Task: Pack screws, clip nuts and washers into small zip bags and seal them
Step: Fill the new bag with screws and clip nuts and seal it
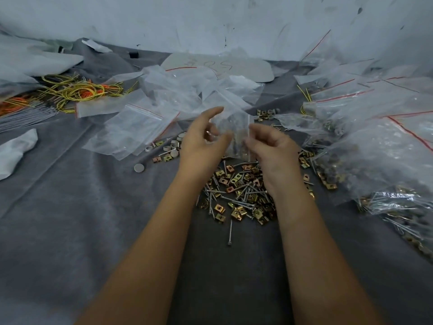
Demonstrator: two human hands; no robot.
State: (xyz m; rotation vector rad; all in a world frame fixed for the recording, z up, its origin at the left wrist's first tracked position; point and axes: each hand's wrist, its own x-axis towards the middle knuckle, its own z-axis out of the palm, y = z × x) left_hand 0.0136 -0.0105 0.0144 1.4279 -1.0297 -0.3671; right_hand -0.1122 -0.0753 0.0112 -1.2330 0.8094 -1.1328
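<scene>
A small clear zip bag [236, 134] hangs upright between my hands above the pile, blurred, with dark hardware inside. My right hand [274, 151] pinches the bag's right edge. My left hand [201, 139] is at the bag's left side with thumb and fingers curled toward it; whether it grips the bag is blurred. Below lies a heap of brass clip nuts [236, 193] mixed with long screws [230, 231]. Round grey washers [172, 147] lie left of the heap.
Empty zip bags [136, 130] with red seal strips spread behind and left. Filled bags [384, 160] pile up at the right. Yellow and orange wires [75, 92] lie far left. A grey cloth [70, 219] covers the table; a white wall stands behind.
</scene>
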